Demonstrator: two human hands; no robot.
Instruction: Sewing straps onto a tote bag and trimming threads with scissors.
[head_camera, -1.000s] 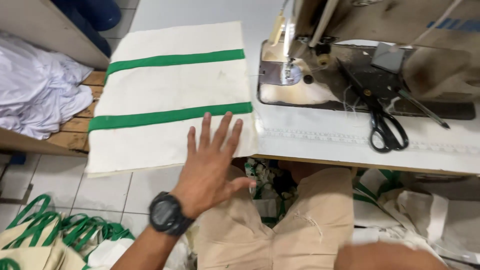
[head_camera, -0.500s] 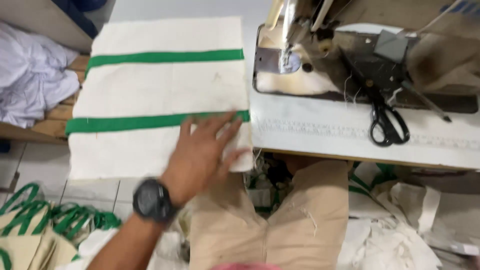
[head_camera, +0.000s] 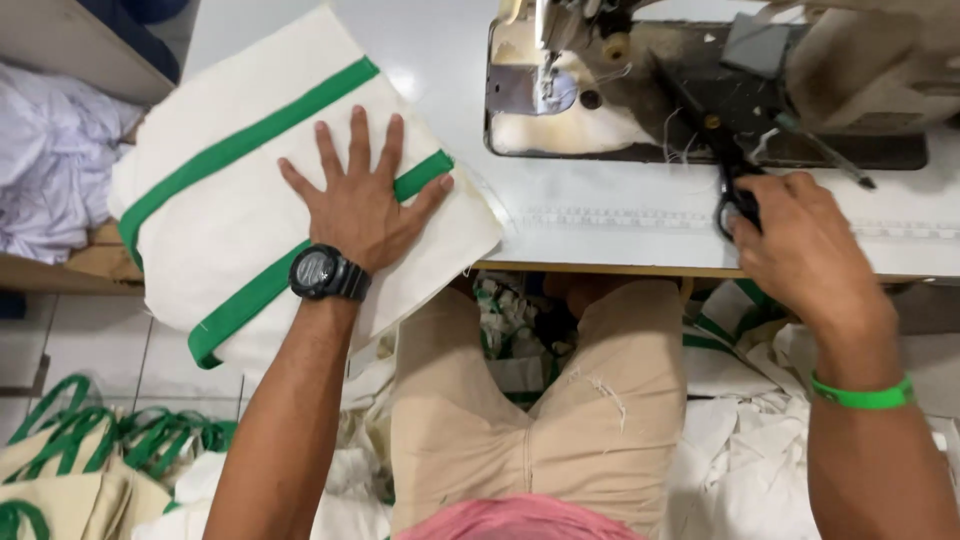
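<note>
My left hand (head_camera: 362, 200) lies flat with fingers spread on a cream cloth bag (head_camera: 240, 210) that has two green stripes; the bag rests askew on the left end of the white sewing table (head_camera: 600, 225) and hangs over its edge. A black watch is on that wrist. My right hand (head_camera: 800, 245) reaches onto the table at the right and closes on the handles of black scissors (head_camera: 728, 165), whose blades point toward the sewing machine (head_camera: 700, 80). A green band sits on my right wrist.
White cloth (head_camera: 50, 160) is piled on a wooden shelf at the left. Cream bags with green handles (head_camera: 90, 450) lie on the floor at lower left. More fabric pieces (head_camera: 740, 400) heap beside my knees in tan trousers under the table.
My left hand slid further onto the bag and the bag turned askew. My right hand came into view and took hold of the scissors on the table.
</note>
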